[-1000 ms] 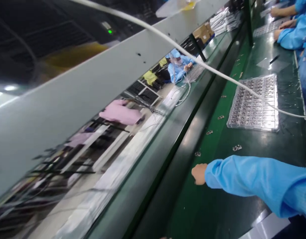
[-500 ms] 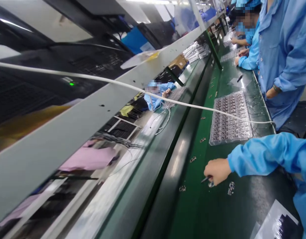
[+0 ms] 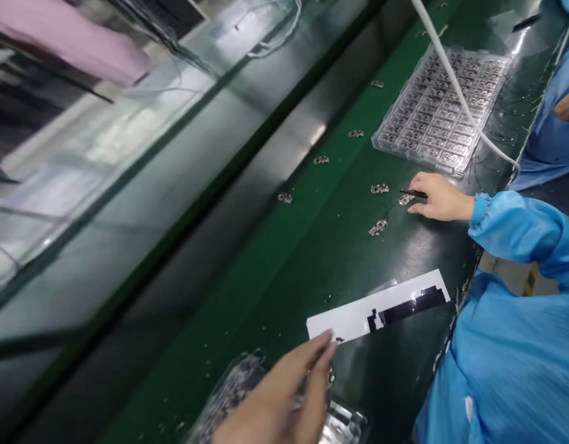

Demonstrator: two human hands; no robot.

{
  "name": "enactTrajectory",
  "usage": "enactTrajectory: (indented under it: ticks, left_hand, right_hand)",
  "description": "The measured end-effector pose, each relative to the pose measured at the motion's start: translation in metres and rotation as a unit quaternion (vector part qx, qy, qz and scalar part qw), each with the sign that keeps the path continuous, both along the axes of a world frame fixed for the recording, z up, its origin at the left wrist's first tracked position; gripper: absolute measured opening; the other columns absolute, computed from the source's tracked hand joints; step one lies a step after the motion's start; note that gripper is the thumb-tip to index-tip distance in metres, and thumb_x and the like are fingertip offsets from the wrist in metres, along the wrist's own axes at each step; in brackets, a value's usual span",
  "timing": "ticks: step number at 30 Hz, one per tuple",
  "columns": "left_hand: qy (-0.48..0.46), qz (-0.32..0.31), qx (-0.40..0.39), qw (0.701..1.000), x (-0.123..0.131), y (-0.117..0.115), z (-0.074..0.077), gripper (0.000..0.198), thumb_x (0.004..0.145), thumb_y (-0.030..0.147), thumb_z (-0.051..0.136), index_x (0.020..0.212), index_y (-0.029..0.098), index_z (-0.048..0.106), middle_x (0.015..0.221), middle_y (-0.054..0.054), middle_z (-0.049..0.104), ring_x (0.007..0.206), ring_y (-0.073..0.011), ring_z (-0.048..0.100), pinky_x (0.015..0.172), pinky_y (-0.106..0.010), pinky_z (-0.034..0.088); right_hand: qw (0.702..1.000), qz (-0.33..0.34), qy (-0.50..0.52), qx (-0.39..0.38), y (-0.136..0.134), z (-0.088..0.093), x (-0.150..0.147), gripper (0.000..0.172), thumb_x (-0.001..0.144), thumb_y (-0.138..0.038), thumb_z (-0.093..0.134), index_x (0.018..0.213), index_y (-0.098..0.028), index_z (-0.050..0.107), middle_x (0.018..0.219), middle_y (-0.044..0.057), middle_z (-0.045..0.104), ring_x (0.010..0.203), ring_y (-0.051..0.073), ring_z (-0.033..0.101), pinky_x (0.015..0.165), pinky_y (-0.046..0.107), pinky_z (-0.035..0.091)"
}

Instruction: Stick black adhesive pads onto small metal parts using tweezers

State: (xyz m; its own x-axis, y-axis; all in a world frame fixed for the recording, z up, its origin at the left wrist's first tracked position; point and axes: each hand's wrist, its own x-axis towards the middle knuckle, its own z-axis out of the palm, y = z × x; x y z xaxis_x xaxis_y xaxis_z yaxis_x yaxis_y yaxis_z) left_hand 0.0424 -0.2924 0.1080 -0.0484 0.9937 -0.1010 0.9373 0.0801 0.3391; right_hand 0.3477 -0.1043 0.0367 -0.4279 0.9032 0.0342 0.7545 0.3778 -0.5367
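My right hand (image 3: pixel 439 196), in a blue sleeve, rests on the green belt (image 3: pixel 275 271) and is closed on a thin black tool (image 3: pixel 413 193). The tool's tip touches a small metal part (image 3: pixel 406 200). At the bottom edge my left hand (image 3: pixel 279 401) has its fingers pinched together over a clear plastic tray (image 3: pixel 344 425); what they hold is too small to make out. A white strip with black pieces (image 3: pixel 377 308) lies just beyond the left fingertips.
Several small metal parts (image 3: pixel 377 227) lie scattered in a row along the belt. A clear tray full of parts (image 3: pixel 439 111) sits at the upper right, crossed by a white cable (image 3: pixel 455 86). A co-worker's blue sleeve (image 3: pixel 555 123) is at the right edge.
The view has tipped down onto the belt. My right hand has drawn back with the black tool to a part near the tray. My left hand has come into view at the bottom.
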Motion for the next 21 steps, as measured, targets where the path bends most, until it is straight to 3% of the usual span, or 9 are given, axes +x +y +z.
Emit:
enactTrajectory:
  ticks: [3,5,10,13,15,17,21]
  left_hand:
    - [0.022,-0.171,0.025,0.985,0.048,-0.02,-0.018,0.027,0.086,0.029,0.046,0.102,0.027,0.067,0.103,-0.003,0.07,0.091,-0.0229,0.067,0.083,-0.037,0.054]
    - [0.051,-0.224,0.035,0.973,0.071,-0.034,-0.04,0.028,0.086,0.017,0.043,0.101,0.021,0.066,0.112,-0.008,0.067,0.102,-0.0233,0.063,0.089,-0.039,0.052]
    - [0.068,-0.182,0.098,0.976,0.116,-0.058,-0.087,0.024,0.086,0.011,0.045,0.1,0.012,0.064,0.122,-0.017,0.06,0.115,-0.0299,0.054,0.087,-0.045,0.051]
    - [0.04,-0.18,0.136,0.973,0.132,-0.061,-0.096,0.024,0.086,0.008,0.046,0.102,0.012,0.063,0.123,-0.015,0.06,0.115,-0.0294,0.052,0.086,-0.044,0.048]
    - [0.034,-0.176,0.148,0.973,0.138,-0.059,-0.098,0.026,0.085,0.007,0.048,0.105,0.014,0.062,0.117,-0.013,0.063,0.101,-0.0263,0.057,0.078,-0.04,0.048]
    - [0.035,-0.156,0.149,0.976,0.142,-0.055,-0.1,0.028,0.084,0.006,0.049,0.107,0.015,0.062,0.104,-0.011,0.067,0.084,-0.0219,0.058,0.069,-0.035,0.047]
    - [0.051,-0.119,0.139,0.982,0.147,-0.047,-0.107,0.031,0.083,0.006,0.05,0.112,0.014,0.061,0.086,-0.008,0.064,0.074,-0.0186,0.054,0.062,-0.03,0.043]
  right_hand:
    - [0.994,-0.026,0.105,-0.027,-0.018,0.005,0.002,0.014,0.079,-0.022,0.059,0.079,-0.009,0.064,0.08,0.006,0.06,0.071,0.013,0.054,0.068,0.025,0.043]
    - [0.972,-0.051,0.2,-0.115,-0.028,0.005,0.003,0.023,0.084,-0.029,0.054,0.075,-0.01,0.063,0.068,0.003,0.058,0.059,0.01,0.053,0.057,0.022,0.044]
    - [0.894,-0.055,0.31,-0.318,-0.044,0.005,0.003,0.05,0.083,-0.056,0.05,0.069,-0.01,0.062,0.047,-0.002,0.05,0.036,0.005,0.046,0.035,0.016,0.038]
    - [0.839,-0.003,0.338,-0.426,-0.053,0.001,0.001,0.05,0.074,-0.06,0.06,0.073,-0.01,0.061,0.051,0.0,0.058,0.038,0.008,0.053,0.032,0.016,0.04]
    - [0.807,0.046,0.355,-0.469,-0.059,-0.004,0.0,0.045,0.068,-0.053,0.069,0.078,-0.009,0.062,0.058,0.002,0.063,0.046,0.01,0.059,0.036,0.016,0.045]
    - [0.794,0.082,0.358,-0.484,-0.064,-0.009,-0.002,0.041,0.065,-0.045,0.074,0.079,-0.009,0.063,0.06,0.002,0.064,0.052,0.011,0.062,0.039,0.016,0.048]
    - [0.809,0.073,0.342,-0.473,-0.071,-0.017,-0.008,0.034,0.063,-0.036,0.076,0.079,-0.01,0.062,0.062,0.002,0.065,0.056,0.012,0.063,0.045,0.019,0.053]
